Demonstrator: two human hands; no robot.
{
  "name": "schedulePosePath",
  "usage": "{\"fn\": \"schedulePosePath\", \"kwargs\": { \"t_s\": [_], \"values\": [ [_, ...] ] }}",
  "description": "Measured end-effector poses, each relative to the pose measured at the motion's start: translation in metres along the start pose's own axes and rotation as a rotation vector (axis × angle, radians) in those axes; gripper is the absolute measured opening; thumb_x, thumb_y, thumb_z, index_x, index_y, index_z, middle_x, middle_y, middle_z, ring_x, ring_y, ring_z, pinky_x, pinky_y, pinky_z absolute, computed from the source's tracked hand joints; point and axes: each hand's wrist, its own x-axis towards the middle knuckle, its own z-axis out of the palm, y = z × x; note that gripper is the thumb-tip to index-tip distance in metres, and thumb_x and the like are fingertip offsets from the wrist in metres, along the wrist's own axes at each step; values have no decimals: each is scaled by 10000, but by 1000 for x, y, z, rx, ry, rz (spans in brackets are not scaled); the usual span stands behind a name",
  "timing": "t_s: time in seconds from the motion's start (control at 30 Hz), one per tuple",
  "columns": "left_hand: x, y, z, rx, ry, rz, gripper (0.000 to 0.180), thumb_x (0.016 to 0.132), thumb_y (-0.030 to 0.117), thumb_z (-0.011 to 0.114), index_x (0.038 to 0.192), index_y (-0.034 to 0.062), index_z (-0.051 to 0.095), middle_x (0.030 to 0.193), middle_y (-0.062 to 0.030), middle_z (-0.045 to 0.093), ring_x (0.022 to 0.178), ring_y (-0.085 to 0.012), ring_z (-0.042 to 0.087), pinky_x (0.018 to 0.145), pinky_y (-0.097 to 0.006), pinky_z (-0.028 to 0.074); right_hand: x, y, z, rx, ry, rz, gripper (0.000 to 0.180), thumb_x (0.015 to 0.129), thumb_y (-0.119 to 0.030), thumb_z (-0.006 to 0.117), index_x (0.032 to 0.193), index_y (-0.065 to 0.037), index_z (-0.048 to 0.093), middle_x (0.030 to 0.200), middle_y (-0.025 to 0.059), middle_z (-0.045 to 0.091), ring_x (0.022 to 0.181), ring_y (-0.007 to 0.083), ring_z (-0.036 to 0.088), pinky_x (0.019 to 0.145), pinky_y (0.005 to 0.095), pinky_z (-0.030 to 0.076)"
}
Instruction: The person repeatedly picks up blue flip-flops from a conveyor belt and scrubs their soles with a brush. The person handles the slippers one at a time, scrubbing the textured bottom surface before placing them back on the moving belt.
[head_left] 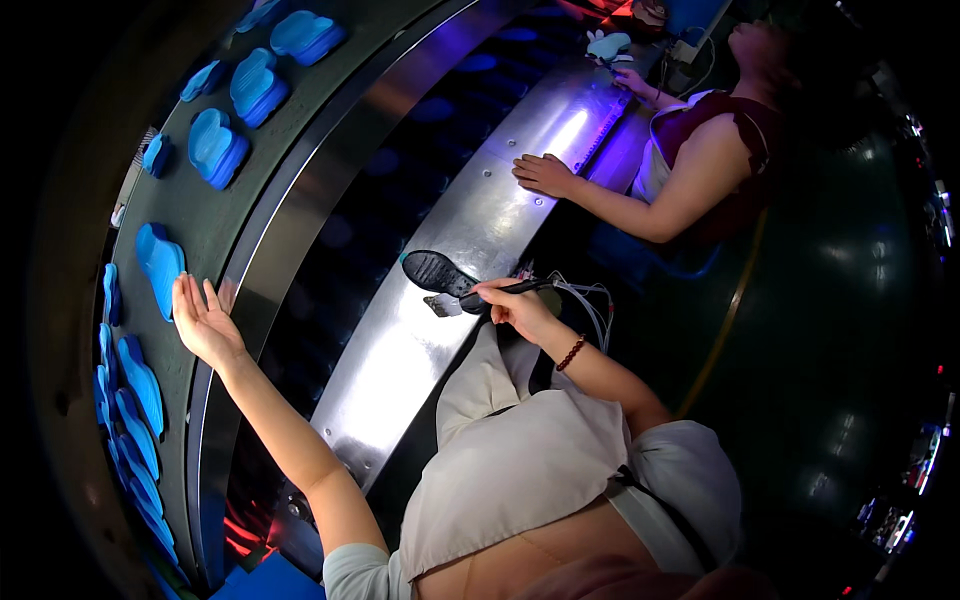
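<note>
Holding out the left hand (207, 325) over the dark conveyor belt (200, 235), with fingers apart and palm upward, right by the near end of a curved blue sole (160, 262); cannot tell whether touching it. Clamping the right hand (518, 305) on a black handle (525, 286), at the heel end of a black shoe sole (432, 268) over the shiny metal ledge (370, 370); cannot tell whether pinching that sole too. Seeing more blue soles (257, 88) farther along the belt and, at far right, a co-worker's hand (545, 175) flat on the ledge
</note>
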Motion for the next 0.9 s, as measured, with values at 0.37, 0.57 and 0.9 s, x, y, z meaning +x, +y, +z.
{"fn": "schedulePosePath", "kwargs": {
  "t_s": [0.37, 0.57, 0.9],
  "values": [
    [0, -1, 0, 368, -170, 151, 202, 856, 93, 469, 1022, -5, 530, 1008, -78, 535, 754, -146, 537, 663, -310, 533, 29, 9, 2, 5, -57, -3, 199, 789, -156, 596, 928, -14, 610, 621, -6, 546, 494, 48, 484, 449, 169, 350],
    [-5, 2, 15, 580, -226, 75, 357, 845, 101, 487, 1176, -10, 411, 1115, -145, 462, 1039, -269, 494, 849, -387, 451, 19, 7, -12, 29, -44, -44, 185, 809, -163, 576, 907, -10, 616, 658, -7, 568, 493, 46, 491, 456, 164, 344],
    [76, -39, 115, 1429, -557, 908, 777, 647, 131, 666, 1313, 87, 268, 1210, -233, 410, 1147, -366, 371, 967, -417, 279, 12, 8, -39, 51, 9, -83, 177, 807, -142, 578, 922, -12, 614, 670, -3, 566, 512, 45, 496, 469, 162, 357]
  ]
}}
